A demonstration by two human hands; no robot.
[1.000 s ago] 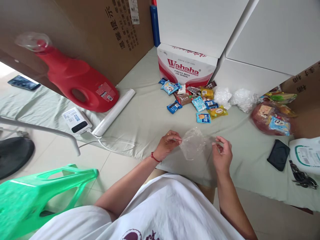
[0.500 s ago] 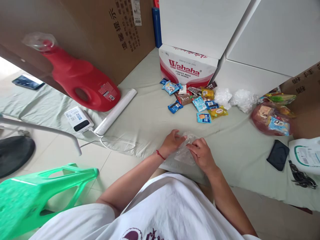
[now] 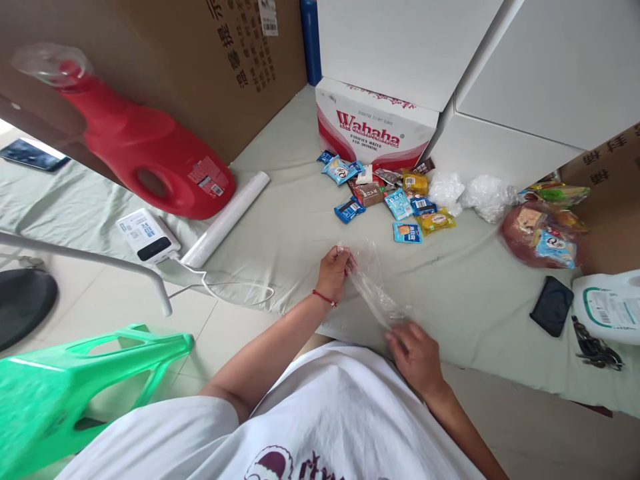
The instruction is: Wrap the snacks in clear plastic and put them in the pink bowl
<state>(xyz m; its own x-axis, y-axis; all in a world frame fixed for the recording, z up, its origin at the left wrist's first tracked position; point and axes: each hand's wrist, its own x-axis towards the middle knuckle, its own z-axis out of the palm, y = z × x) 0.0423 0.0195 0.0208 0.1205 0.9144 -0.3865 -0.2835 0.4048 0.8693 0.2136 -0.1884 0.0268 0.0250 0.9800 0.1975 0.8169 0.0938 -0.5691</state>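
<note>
A clear plastic bag (image 3: 373,287) is stretched between both hands above the pale green sheet (image 3: 300,233). My left hand (image 3: 334,270), with a red string at the wrist, pinches the bag's far end. My right hand (image 3: 415,353) grips the near end, close to my body. A pile of small snack packets (image 3: 390,193) lies beyond the hands, in front of a Wahaha carton (image 3: 375,127).
A red detergent jug (image 3: 140,147), a white roll (image 3: 225,217) and a power bank (image 3: 145,235) with a cable lie at left. Crumpled plastic bags (image 3: 470,193), a red bag of snacks (image 3: 543,237), a black wallet (image 3: 551,305) and a white jug (image 3: 607,307) are at right. A green stool (image 3: 80,380) stands near left.
The hands held the bag spread apart, came together over it, and now my right hand has drawn back toward my body while the left moved forward, pulling the bag into a long strip.
</note>
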